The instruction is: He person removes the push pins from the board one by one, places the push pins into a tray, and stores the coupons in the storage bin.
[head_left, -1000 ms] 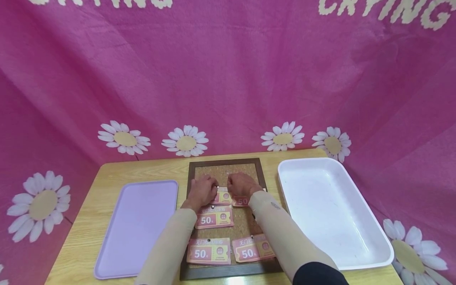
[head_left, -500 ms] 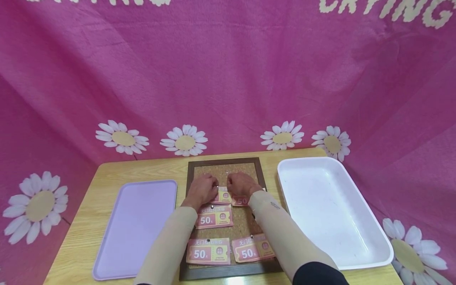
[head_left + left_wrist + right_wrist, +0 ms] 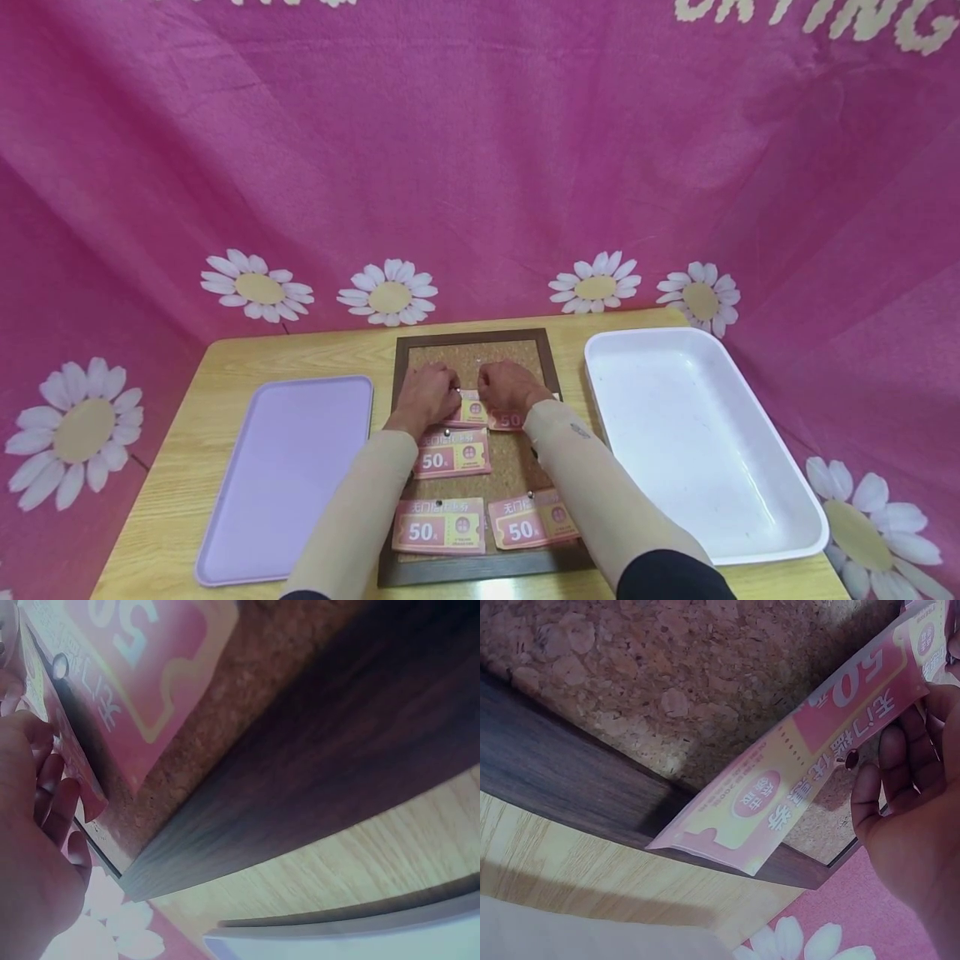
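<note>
Handling coupons [image 3: 474,411] near the board's [image 3: 517,464] far edge seemed in hand; left hand [image 3: 427,396] and right hand [image 3: 512,387] had curled fingers, grips unclear; the next move likely called for steadiness.

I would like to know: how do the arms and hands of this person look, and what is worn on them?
The left hand and right hand wear no gloves. Left sleeve and right sleeve are plain beige, with black cloth towards the elbows. The right one carries a small dark marking near the wrist.

Left hand [image 3: 424,397] near right hand [image 3: 512,386], forearms [image 3: 611,492] extended, fingers [image 3: 895,769] seemingly bent
</note>
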`<state>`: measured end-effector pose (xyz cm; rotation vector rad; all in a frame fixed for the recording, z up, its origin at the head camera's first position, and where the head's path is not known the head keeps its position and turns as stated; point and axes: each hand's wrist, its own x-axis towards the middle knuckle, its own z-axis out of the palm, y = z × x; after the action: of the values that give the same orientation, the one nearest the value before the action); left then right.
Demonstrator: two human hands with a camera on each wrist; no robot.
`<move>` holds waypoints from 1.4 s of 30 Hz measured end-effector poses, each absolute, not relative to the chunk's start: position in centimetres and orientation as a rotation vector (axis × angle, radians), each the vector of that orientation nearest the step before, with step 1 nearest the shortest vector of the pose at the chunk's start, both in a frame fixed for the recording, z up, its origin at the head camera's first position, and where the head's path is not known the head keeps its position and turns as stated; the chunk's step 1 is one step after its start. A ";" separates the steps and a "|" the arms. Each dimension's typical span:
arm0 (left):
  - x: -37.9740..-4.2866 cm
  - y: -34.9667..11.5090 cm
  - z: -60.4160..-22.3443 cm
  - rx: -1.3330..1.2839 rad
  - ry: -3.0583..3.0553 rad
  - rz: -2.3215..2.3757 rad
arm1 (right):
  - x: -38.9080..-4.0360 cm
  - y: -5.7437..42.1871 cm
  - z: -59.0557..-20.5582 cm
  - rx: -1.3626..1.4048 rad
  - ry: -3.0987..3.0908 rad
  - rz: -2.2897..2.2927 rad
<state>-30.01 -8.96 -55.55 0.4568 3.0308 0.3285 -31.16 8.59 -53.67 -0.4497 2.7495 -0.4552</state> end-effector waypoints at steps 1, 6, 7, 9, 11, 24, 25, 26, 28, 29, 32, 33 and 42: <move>-30.0 -9.0 -55.5 0.466 3.034 0.319 | -31.2 8.6 -53.6 -0.453 2.753 -0.456; -30.1 -9.1 -55.6 0.521 3.052 0.281 | -31.2 8.6 -53.5 -0.458 2.759 -0.456; -30.1 -9.1 -55.6 0.532 3.056 0.275 | -31.2 8.6 -53.5 -0.456 2.755 -0.457; -30.1 -9.2 -55.6 0.552 3.066 0.265 | -31.3 8.6 -53.4 -0.458 2.751 -0.460; -30.1 -9.2 -55.6 0.576 3.072 0.245 | -31.3 8.7 -53.4 -0.454 2.745 -0.462; -30.1 -8.8 -55.2 0.659 3.064 0.178 | -31.4 8.8 -53.8 -0.474 2.757 -0.437; -30.1 -8.7 -55.2 0.661 3.063 0.168 | -31.4 8.7 -53.9 -0.480 2.759 -0.437; -30.1 -8.7 -55.2 0.661 3.063 0.162 | -31.4 8.7 -53.9 -0.488 2.762 -0.430; -30.0 -8.7 -55.1 0.657 3.064 0.146 | -31.4 8.7 -53.9 -0.497 2.765 -0.427; -30.0 -8.7 -55.1 0.654 3.066 0.141 | -31.3 8.7 -53.9 -0.505 2.769 -0.437; -30.0 -8.7 -55.1 0.655 3.076 0.140 | -31.2 8.7 -53.8 -0.518 2.775 -0.455; -30.0 -8.7 -55.1 0.657 3.080 0.144 | -31.1 8.7 -53.8 -0.517 2.775 -0.461; -30.2 -8.8 -55.4 0.669 3.112 0.193 | -31.1 8.5 -53.6 -0.503 2.779 -0.432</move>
<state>-30.20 -8.83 -55.45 0.6688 3.1123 0.1931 -31.09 8.53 -53.57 -0.5033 2.7789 -0.4318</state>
